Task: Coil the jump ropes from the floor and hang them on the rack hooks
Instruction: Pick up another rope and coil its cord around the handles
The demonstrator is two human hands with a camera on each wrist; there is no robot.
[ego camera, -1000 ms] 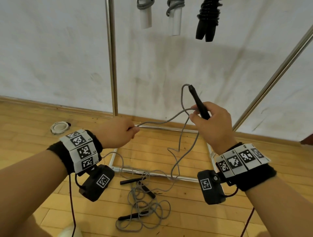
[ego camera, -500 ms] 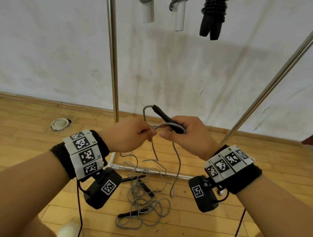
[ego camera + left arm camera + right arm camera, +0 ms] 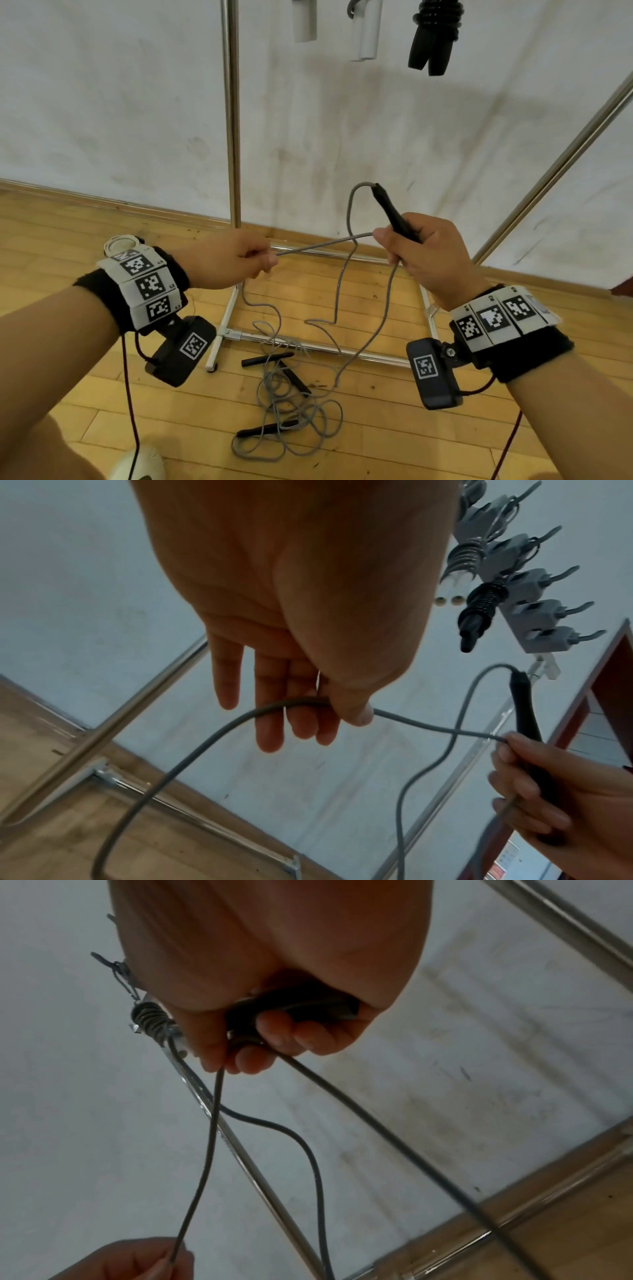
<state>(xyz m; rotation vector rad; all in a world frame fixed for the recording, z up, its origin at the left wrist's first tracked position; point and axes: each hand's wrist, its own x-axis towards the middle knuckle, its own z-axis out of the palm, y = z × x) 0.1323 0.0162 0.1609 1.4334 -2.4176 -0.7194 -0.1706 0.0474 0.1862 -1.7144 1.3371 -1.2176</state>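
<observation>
Change: hands are spreading apart again after meeting half a second ago; the cord span between them is pulling straight.
Right hand (image 3: 430, 253): fingers are curling round the black handle (image 3: 394, 214) and pinning a loop of grey cord (image 3: 325, 244) against it.
Handle axis: long axis is running diagonally, cord end pointing up and to the left toward the wall, butt end hidden in the fist.
Left hand (image 3: 222, 260): thumb and forefinger are pinching the cord; in the left wrist view the other fingers (image 3: 270, 723) are hanging fairly straight behind it.
Cord span: running nearly level between the hands, rising slightly toward the right hand.
Slack: two strands are dropping from the right hand, one from the left, all trailing into the tangle (image 3: 291, 411) on the wooden floor (image 3: 68, 394).
Floor tangle: three more black handles are lying in it, just in front of the rack (image 3: 230, 137) base bar.
Rack: left post is standing upright behind the left hand; right post is slanting up past the right hand.
Hooks: coiled ropes are hanging above, two with white handles (image 3: 366, 31) and one black coil (image 3: 433, 34); left wrist view is showing free hooks (image 3: 582, 607) beyond the black one.
Room: open wall space is lying between the posts, above the hands.
</observation>
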